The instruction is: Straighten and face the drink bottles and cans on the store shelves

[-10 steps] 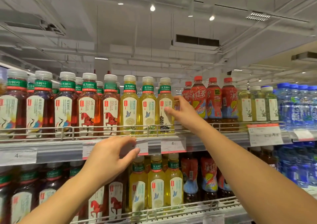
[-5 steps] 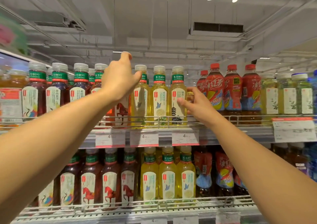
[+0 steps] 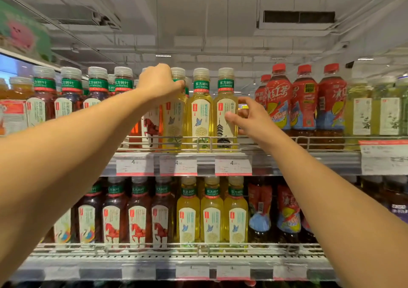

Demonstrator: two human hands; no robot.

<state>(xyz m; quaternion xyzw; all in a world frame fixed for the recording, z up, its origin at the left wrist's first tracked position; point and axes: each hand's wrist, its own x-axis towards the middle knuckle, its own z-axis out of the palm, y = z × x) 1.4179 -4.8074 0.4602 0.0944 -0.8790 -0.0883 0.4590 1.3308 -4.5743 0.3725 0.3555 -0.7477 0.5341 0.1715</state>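
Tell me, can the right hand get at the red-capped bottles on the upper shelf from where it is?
Probably yes. The right hand is at the pagoda bottle, and the red-capped bottles stand just beside it, front row, nothing between.

yellow tea bottles with green neck bands, red-capped bottles, white price tags

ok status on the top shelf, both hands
Left hand grips neck of a yellow tea bottle. Right hand pinches the pagoda-label bottle. Wire rail fronts the row.
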